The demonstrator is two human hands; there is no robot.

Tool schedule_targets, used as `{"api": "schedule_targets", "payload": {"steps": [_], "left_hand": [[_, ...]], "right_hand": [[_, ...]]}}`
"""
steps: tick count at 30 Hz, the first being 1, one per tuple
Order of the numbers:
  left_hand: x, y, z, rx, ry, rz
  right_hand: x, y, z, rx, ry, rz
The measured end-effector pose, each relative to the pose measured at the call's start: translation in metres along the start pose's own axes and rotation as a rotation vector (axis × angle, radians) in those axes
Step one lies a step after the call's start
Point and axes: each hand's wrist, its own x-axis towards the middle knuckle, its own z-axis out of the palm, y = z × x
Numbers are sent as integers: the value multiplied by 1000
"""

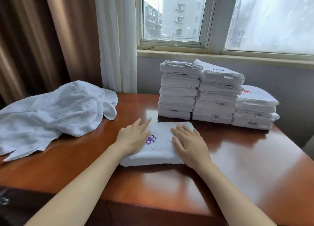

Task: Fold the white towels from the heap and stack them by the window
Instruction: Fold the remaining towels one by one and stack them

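A folded white towel (161,147) with a purple embroidered mark lies on the wooden table (237,166) in front of me. My left hand (134,137) rests flat on its left side, fingers straight. My right hand (188,144) lies flat on its right side. A heap of unfolded white towels (51,113) sprawls over the table's left part. Three stacks of folded white towels (215,93) stand side by side at the back under the window (171,21); the right stack is the lowest.
Brown curtains (34,38) and a white sheer curtain (117,38) hang at the back left. The table's right edge runs close to the rightmost stack. Bare tabletop shows to the right of the folded towel and along the near edge.
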Motion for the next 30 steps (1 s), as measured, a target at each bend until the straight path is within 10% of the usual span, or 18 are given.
{"api": "schedule_targets", "payload": {"steps": [14, 30], "left_hand": [[-61, 95, -15, 546, -162, 4], [-51, 86, -22, -594, -481, 95]], "right_hand": [[-68, 8, -41, 245, 170, 329], [-60, 11, -94, 455, -384, 597]]}}
